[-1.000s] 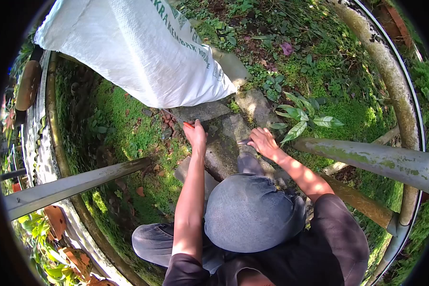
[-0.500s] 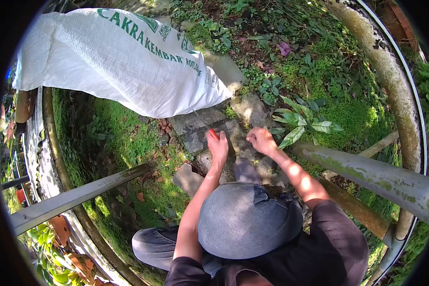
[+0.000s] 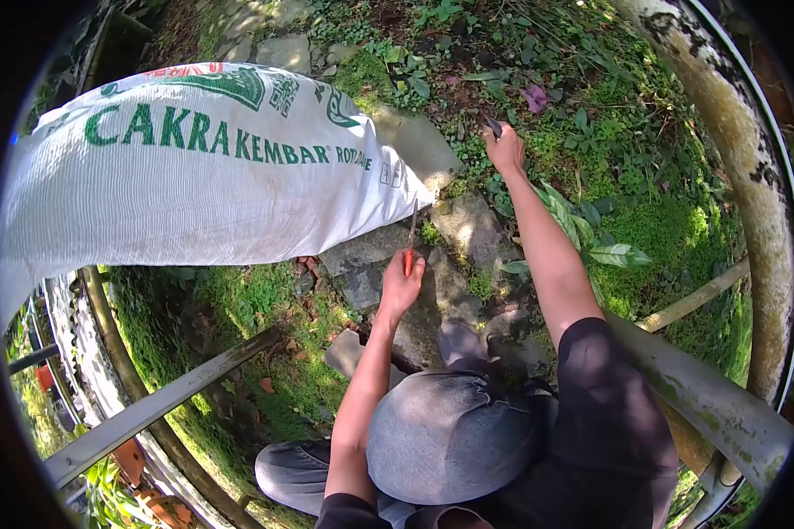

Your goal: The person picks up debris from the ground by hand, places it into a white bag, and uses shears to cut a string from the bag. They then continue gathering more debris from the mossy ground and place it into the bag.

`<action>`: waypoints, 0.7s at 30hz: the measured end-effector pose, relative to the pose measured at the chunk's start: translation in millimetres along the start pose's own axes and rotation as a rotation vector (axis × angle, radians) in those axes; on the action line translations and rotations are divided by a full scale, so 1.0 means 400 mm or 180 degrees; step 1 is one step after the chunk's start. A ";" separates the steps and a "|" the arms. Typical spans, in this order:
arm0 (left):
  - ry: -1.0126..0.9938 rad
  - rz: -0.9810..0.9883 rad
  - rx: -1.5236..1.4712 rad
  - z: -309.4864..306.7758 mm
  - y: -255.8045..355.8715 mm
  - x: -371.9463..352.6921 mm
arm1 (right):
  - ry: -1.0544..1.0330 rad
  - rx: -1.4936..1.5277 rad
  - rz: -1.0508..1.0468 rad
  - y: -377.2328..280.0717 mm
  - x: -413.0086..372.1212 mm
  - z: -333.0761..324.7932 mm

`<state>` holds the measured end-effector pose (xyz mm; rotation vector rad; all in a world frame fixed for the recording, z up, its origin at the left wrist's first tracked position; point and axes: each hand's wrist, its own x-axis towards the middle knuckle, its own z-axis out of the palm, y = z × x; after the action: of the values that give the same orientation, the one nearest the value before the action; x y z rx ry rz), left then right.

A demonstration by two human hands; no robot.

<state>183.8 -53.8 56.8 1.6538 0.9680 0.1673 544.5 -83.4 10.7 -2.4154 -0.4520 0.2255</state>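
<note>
The left hand (image 3: 403, 284), just left of the frame's centre, is clamped around the red grip of a thin-bladed tool (image 3: 409, 247). The blade points up toward the lower right corner of a white woven sack (image 3: 194, 185) printed with green letters, which fills the upper left of the frame. The blade tip is just beside that corner.

The right hand (image 3: 505, 150) is stretched out to the upper middle, well apart from the left. Its fingertips are pinched on a small dark scrap (image 3: 492, 126), perhaps a bit of plant, though it is too small to tell.

Between the hands lie flat stone slabs (image 3: 472, 225) set in moss (image 3: 238, 291). A leafy plant (image 3: 591, 247) grows just right of the outstretched arm. A grey hat (image 3: 454, 441) fills the lower centre.
</note>
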 end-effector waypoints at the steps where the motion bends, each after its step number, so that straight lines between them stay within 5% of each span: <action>1: -0.0043 -0.0015 0.0066 -0.005 0.006 0.008 | 0.0023 -0.0071 -0.0087 0.003 0.011 0.004; 21: -0.0119 0.0251 -0.0035 -0.038 0.101 0.092 | 0.0187 -0.0194 -0.0545 -0.004 0.096 0.045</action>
<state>219.3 -18.3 83.0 1.6804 0.8731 0.1938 574.8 -57.4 -3.6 -2.4191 -0.6435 0.0664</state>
